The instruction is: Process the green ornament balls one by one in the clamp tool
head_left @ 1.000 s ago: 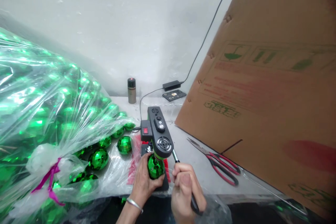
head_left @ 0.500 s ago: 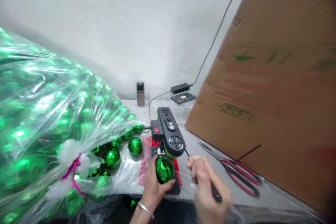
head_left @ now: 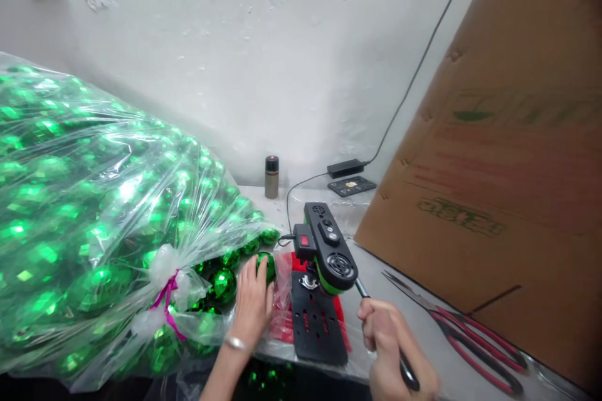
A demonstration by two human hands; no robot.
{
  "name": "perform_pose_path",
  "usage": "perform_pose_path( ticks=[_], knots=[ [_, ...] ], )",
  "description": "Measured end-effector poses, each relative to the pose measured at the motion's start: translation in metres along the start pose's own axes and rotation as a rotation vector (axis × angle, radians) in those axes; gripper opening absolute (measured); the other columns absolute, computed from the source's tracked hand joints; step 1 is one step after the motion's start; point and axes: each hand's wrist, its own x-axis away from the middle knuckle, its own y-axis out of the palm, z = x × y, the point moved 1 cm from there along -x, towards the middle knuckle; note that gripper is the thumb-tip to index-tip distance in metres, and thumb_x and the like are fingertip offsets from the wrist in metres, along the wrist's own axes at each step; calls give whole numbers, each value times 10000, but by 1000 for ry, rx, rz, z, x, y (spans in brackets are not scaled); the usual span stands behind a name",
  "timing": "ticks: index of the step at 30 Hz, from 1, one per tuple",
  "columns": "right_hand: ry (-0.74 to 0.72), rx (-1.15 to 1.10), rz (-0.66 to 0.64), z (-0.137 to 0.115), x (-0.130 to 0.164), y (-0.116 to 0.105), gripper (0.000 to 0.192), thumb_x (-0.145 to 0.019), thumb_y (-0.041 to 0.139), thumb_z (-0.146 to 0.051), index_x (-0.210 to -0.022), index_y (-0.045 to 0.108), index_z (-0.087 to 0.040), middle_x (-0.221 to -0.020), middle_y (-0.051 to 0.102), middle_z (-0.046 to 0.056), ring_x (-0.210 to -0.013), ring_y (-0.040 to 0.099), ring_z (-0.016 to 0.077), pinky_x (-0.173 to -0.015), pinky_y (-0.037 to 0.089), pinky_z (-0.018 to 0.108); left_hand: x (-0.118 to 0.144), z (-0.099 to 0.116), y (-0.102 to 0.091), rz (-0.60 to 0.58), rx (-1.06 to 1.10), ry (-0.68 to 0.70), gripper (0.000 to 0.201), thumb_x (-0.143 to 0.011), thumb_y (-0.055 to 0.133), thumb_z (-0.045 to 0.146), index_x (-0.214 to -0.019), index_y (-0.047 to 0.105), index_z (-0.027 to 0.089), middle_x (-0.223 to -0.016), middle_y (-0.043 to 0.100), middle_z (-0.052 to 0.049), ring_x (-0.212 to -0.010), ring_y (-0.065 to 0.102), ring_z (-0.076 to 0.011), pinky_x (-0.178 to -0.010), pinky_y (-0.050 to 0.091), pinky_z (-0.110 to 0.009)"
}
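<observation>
Green faceted ball [head_left: 266, 265] lies on the table beside the press [head_left: 324, 263], under the left hand [head_left: 253, 304], whose grip rests loosely on it; the right hand [head_left: 386, 333] clamps the lever [head_left: 362, 289]. The round, glossy ball could roll away or slip.

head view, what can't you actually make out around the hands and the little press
- Green ball under the left hand: mostly covered by the fingers, so the grip on it is unclear.
- Lever handle: its lower end is hidden inside the right hand.
- Scissors: their handles are cut off by the bottom edge.
- Print on the cardboard sheet: blurred, unreadable.
- Press head buttons: too small to read.
</observation>
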Motion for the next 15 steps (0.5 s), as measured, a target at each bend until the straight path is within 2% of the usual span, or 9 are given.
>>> perform_pose_path(
  ticks=[1, 3, 4, 6, 8, 11, 13, 15],
  knots=[
    [-38, 1, -22, 0, -1, -1, 408, -1073, 541, -399, -718, 577, -202, -687, 517, -5, -552, 414, 107, -520, 328, 276, -24, 0, 0, -111, -14, -68, 665, -825, 669, 83, -1477, 559, 158, -1570, 541, -242, -1474, 515, -421, -1198, 442, -619],
    [-112, 4, -50, -1, -4, -2, 373, -1077, 532, -341, -733, 579, -205, -688, 535, -10, -533, 427, 96, -492, 334, 258, -56, -1, 2, -193, -5, -119, 787, -683, 742, 29, -1444, 583, 149, -1544, 554, -263, -1430, 549, -459, -1172, 455, -624],
    [-136, 6, -56, -1, -6, -3, 355, -1078, 525, -313, -744, 581, -207, -691, 543, -13, -529, 434, 92, -483, 339, 250, -64, -2, 2, -203, 8, -130, 801, -654, 752, 28, -1429, 590, 152, -1521, 572, -260, -1402, 575, -458, -1155, 472, -609],
    [-159, 8, -70, -3, -9, -3, 330, -1077, 514, -271, -759, 580, -212, -692, 549, -17, -528, 445, 89, -474, 347, 238, -64, -3, -1, -192, 30, -145, 756, -699, 758, 115, -1429, 569, 161, -1476, 603, -239, -1360, 615, -424, -1129, 501, -562],
    [-172, 5, -76, -6, -13, -3, 327, -1075, 508, -246, -754, 565, -216, -683, 544, -20, -539, 459, 92, -482, 358, 232, -47, -1, -9, -121, 162, -239, 726, -792, 751, 298, -1464, 509, 166, -1436, 624, -216, -1320, 645, -382, -1108, 521, -524],
    [-179, -13, -71, -11, -17, -1, 344, -1069, 510, -224, -726, 524, -219, -664, 525, -23, -580, 506, 103, -526, 396, 230, -3, 12, -22, 44, 568, -446, 824, -836, 734, 562, -1509, 443, 188, -1422, 635, -182, -1267, 671, -354, -1097, 527, -500],
    [-158, -12, -76, -14, -20, 0, 346, -1070, 503, -211, -725, 514, -219, -665, 516, -24, -600, 518, 106, -547, 410, 228, 29, 27, -22, 84, 777, -491, 870, -801, 775, 612, -1508, 463, 214, -1485, 605, -158, -1324, 634, -354, -1135, 501, -466],
    [-136, -2, -87, -16, -22, 0, 336, -1073, 492, -198, -740, 523, -221, -677, 512, -29, -612, 515, 103, -564, 417, 223, 55, 40, -12, 67, 921, -502, 851, -809, 776, 622, -1500, 489, 217, -1520, 590, -141, -1379, 597, -351, -1152, 489, -421]
  ],
)
